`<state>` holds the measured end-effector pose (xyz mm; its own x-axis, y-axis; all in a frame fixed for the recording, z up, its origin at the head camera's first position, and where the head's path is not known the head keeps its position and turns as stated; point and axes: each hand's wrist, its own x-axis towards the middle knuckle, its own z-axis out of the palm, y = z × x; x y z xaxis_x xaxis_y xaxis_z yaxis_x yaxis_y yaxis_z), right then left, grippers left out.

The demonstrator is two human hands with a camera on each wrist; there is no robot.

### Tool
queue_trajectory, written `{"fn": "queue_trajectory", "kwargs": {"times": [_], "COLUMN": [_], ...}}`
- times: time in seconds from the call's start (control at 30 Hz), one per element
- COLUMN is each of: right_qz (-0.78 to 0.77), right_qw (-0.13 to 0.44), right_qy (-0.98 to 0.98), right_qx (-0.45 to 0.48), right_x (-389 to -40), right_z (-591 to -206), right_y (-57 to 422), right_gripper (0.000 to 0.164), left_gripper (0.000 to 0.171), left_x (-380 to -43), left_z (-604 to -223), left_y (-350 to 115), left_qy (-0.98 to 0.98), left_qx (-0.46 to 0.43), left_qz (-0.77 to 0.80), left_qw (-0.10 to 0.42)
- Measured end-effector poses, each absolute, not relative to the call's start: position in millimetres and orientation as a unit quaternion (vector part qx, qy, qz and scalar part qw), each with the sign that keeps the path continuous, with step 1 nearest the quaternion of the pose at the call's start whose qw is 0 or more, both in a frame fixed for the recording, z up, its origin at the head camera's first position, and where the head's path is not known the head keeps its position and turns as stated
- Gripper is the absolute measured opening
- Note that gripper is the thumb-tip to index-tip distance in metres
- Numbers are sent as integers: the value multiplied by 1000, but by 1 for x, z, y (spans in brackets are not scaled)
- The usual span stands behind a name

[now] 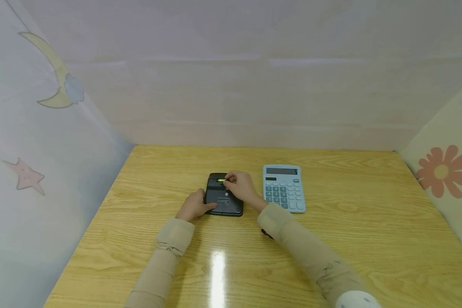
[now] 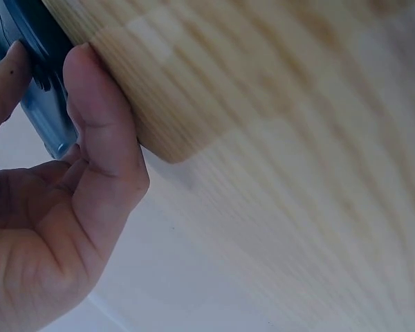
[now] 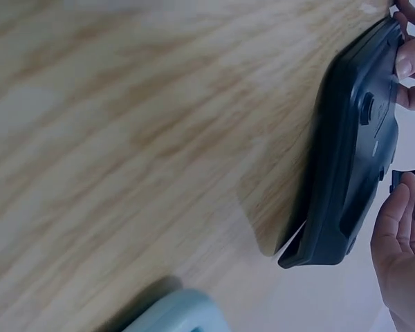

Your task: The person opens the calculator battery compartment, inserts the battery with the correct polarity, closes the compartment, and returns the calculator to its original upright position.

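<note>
A black calculator (image 1: 224,206) lies face down on the table, its back showing a small slot with a yellow-green battery (image 1: 221,180) in it. My left hand (image 1: 194,205) grips the calculator's near left side, with the thumb over its back; the left wrist view shows the fingers curled at its edge. Over the slot, my right hand (image 1: 241,186) pinches a small black battery cover (image 3: 400,177) between thumb and fingers, raised off the back in the right wrist view. Part of the calculator's right side is hidden under this hand.
Right of the black calculator lies a light blue calculator (image 1: 295,192), face up, its lower left corner covered by my right wrist. A small dark thing (image 1: 267,233) shows beside the right sleeve. The wooden table (image 1: 350,184) meets fabric walls at the back and sides.
</note>
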<state>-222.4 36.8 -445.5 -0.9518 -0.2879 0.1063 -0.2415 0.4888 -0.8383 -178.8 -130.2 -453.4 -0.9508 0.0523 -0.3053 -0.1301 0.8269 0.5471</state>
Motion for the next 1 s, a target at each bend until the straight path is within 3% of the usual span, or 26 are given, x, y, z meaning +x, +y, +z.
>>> {"fn": "queue_trajectory", "kwargs": {"times": [0.53,1.0], "right_qz": [-542,-370], "right_qw": [27,-45], "right_qy": [833,910], "right_qx": [-105,-180], "right_x": [-235,-232], "right_z": [-456,-447], "right_y": [20,28], "right_gripper": [17,12], "left_gripper": [43,45], "left_x": [-179,-178], "left_z": [-453,-453], "left_y": [-130,-130], "left_qy": [943,944], "left_qx": [-26,-21], "left_qz": [291,290], "left_qw": [163,157]}}
